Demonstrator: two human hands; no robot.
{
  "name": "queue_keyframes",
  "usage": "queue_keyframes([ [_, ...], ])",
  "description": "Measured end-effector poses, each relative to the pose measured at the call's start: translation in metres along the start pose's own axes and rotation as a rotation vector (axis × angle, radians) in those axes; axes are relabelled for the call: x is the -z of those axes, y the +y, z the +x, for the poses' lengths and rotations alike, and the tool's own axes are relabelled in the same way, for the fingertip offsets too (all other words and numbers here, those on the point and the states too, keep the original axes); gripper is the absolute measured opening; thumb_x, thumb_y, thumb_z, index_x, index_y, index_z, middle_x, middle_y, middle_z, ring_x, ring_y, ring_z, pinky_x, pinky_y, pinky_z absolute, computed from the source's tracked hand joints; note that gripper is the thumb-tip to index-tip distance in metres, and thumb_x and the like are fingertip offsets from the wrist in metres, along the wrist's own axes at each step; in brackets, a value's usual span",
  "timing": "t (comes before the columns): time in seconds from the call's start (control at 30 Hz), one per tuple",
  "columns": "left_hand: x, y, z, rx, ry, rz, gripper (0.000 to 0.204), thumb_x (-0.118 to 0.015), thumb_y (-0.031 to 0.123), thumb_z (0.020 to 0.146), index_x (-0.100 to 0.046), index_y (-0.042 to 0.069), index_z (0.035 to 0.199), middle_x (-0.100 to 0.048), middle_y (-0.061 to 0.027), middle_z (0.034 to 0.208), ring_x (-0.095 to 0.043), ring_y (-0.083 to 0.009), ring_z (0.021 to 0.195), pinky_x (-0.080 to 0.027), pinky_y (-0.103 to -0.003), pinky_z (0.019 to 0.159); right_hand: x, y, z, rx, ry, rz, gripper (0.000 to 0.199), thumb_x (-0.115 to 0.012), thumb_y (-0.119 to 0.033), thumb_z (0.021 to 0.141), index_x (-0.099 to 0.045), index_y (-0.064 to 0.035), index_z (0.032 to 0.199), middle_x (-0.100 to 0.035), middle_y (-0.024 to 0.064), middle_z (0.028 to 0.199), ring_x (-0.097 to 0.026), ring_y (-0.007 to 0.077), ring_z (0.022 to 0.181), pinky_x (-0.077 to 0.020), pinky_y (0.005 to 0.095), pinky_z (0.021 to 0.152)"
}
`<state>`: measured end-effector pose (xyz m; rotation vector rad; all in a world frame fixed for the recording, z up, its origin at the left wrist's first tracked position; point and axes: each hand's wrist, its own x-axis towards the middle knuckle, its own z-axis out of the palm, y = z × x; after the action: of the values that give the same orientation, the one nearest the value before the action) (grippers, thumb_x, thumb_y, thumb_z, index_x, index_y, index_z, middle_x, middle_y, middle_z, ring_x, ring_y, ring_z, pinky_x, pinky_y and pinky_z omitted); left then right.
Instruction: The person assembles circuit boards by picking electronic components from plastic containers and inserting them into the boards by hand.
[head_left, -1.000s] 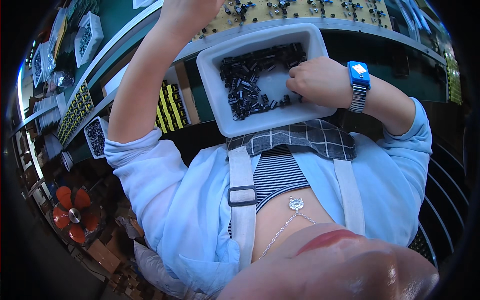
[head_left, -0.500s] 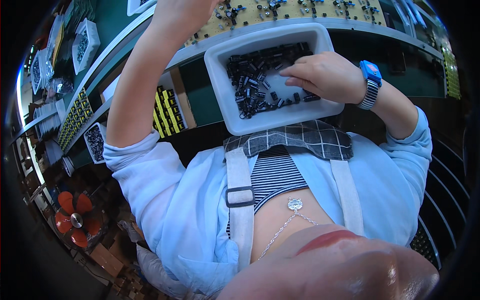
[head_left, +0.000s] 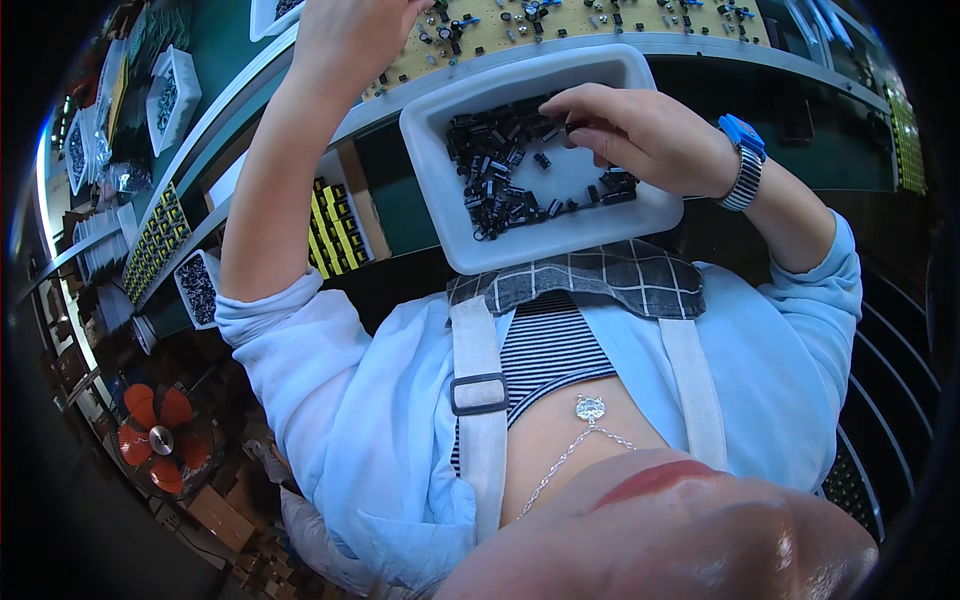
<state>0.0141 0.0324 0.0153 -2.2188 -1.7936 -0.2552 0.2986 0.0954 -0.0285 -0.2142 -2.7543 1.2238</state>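
A white plastic tray (head_left: 440, 200) rests against my chest at the bench edge, holding several small black components (head_left: 500, 175). My right hand (head_left: 640, 130), with a blue watch on its wrist, lies inside the tray, its fingers curled and pinching among the components. My left hand (head_left: 345, 30) reaches up to a yellowish circuit board (head_left: 600, 20) studded with parts at the top of the view. Its fingers are cut off by the picture's rim.
A box of yellow and black parts (head_left: 335, 225) sits left of the tray, with a small bin of dark parts (head_left: 200, 290) further left. White bins (head_left: 165, 95) line the green bench at upper left. An orange fan (head_left: 160, 440) stands low on the left.
My right hand has slid leftward across the tray, its fingers closing over the components. The left hand stays up at the circuit board.
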Motion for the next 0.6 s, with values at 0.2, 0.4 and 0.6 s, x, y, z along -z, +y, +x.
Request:
queue_keyframes([
  [0.2,0.001,0.003,-0.002,-0.006,-0.007,0.026,0.006,-0.071,0.014,0.078,-0.07,0.01,0.082,-0.06,-0.0049,0.086,-0.057,-0.0251,0.092,-0.041,-0.038,0.082,0.002,0.001,0.003,-0.054,0.002,0.144,0.021,-0.062,-0.012,0.095,-0.06,-0.0024,0.114,-0.07,0.0112,0.094,-0.067,0.0165,0.076,-0.0545,0.0278,0.071],
  [0.4,-0.005,0.005,-0.003,0.049,0.054,0.038,0.008,-0.072,0.015,0.077,-0.069,0.01,0.082,-0.06,-0.0048,0.086,-0.057,-0.0252,0.091,-0.042,-0.038,0.08,0.002,0.005,0.003,-0.03,0.039,0.172,0.022,-0.064,-0.012,0.094,-0.063,-0.0025,0.113,-0.07,0.0098,0.094,-0.066,0.0154,0.078,-0.0533,0.0262,0.072],
  [0.6,0.0,0.015,-0.002,-0.01,0.094,-0.043,0.009,-0.073,0.011,0.074,-0.071,0.01,0.083,-0.059,-0.0052,0.084,-0.057,-0.0266,0.091,-0.042,-0.039,0.081,0.017,0.012,0.006,0.078,0.204,0.098,0.022,-0.066,-0.016,0.092,-0.067,-0.0035,0.11,-0.071,0.0099,0.095,-0.067,0.0179,0.079,-0.0545,0.0292,0.072],
])
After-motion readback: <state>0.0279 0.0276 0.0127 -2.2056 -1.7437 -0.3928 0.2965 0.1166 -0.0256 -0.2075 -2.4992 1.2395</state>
